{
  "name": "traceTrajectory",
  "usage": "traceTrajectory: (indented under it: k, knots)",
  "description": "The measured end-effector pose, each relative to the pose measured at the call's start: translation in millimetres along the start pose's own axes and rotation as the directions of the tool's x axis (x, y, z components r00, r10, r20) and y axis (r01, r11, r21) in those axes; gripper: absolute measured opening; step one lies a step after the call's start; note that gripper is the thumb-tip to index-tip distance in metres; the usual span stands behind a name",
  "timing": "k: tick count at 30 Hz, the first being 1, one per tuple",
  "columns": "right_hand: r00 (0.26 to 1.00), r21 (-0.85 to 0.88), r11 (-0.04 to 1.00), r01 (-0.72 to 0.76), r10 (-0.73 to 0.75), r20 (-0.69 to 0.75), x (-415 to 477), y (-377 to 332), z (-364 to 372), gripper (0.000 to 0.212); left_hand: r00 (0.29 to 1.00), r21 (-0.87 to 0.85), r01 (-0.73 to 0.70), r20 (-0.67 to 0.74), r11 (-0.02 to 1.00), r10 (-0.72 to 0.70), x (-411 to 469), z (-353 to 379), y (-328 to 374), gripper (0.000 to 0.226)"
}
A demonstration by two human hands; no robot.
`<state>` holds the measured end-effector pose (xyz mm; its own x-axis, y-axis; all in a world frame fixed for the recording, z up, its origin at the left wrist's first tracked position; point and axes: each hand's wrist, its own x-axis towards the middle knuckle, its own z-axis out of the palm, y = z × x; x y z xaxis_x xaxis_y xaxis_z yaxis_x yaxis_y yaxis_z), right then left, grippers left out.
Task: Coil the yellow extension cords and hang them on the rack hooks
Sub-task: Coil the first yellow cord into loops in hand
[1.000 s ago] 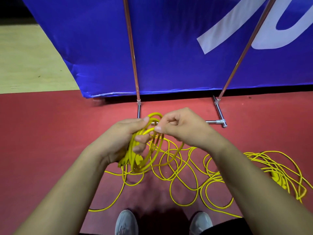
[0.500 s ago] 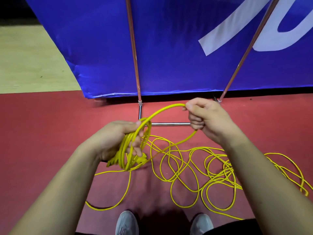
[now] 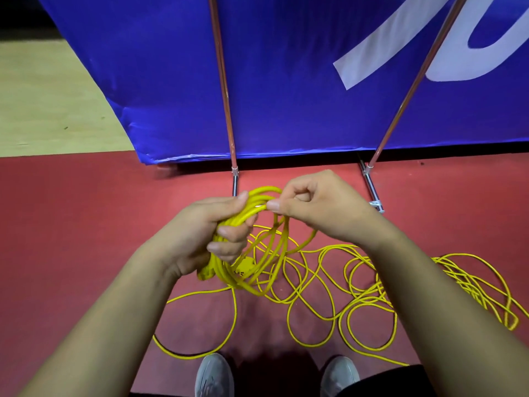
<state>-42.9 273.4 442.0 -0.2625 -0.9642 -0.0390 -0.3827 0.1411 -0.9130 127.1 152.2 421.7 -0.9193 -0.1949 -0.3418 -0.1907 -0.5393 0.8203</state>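
My left hand (image 3: pixel 211 233) grips a bundle of several loops of yellow extension cord (image 3: pixel 252 270), which hang below the fist. My right hand (image 3: pixel 320 207) pinches a strand of the same cord between thumb and forefinger right at the top of the bundle, touching the left thumb. The rest of the cord lies in loose tangled loops on the red floor (image 3: pixel 343 296), spreading to a denser heap at the right (image 3: pixel 472 285). The rack's two metal poles (image 3: pixel 226 110) rise in front of me; no hooks are in view.
A blue banner (image 3: pixel 286 81) hangs behind the poles, its lower edge just above the red floor (image 3: pixel 71 239). The rack's base bars (image 3: pixel 372 190) rest on the floor beyond my hands. My two grey shoes (image 3: pixel 213 376) are at the bottom edge. Pale flooring lies far left.
My right hand, which had pulled a strand out up and to the right, has come back to the left hand and laid a new loop onto the bundle.
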Motion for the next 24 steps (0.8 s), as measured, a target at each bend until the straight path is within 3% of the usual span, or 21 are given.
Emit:
traceTrajectory:
  k: [7,9,12,15,18,20,22,24]
  knots:
    - [0.939,-0.014,0.984,-0.175,0.171,0.298,11.5,89.1,-14.7,0.019,0.995,-0.283,-0.096,-0.046,0.954,0.086,0.0,-5.3,12.0,0.044]
    - [0.954,-0.013,0.984,-0.176,0.174,0.243,11.1,96.8,-13.6,0.009,0.993,-0.275,-0.103,-0.088,0.956,0.082,0.1,-7.0,12.4,0.044]
    - [0.988,0.183,0.971,-0.151,0.153,0.002,14.4,88.3,-16.3,0.004,0.982,-0.171,-0.091,-0.18,0.981,0.06,0.3,-6.9,11.5,0.042]
    - [0.961,0.347,0.937,0.037,0.061,-0.269,15.4,62.1,-28.7,0.016,0.969,-0.05,-0.067,-0.239,0.997,0.053,1.2,-7.6,11.4,0.037]
    - [0.929,0.497,0.848,0.182,0.018,-0.37,6.9,30.8,-43.8,0.024,0.967,0.039,-0.096,-0.233,0.995,0.102,6.0,-5.8,7.9,0.033]
    - [0.936,0.451,0.879,0.155,0.015,-0.351,0.1,21.5,-48.3,0.022,0.977,0.048,-0.098,-0.187,0.994,0.105,8.5,-2.1,5.7,0.026]
    - [0.949,0.279,0.959,0.05,0.041,-0.311,-4.1,24.7,-46.5,0.019,0.984,0.044,-0.105,-0.142,0.994,0.11,9.1,2.0,6.1,0.018]
    - [0.963,0.102,0.994,-0.043,0.069,-0.26,-6.6,32.1,-43.8,0.017,0.988,0.008,-0.104,-0.116,0.995,0.104,7.9,6.2,7.0,0.027]
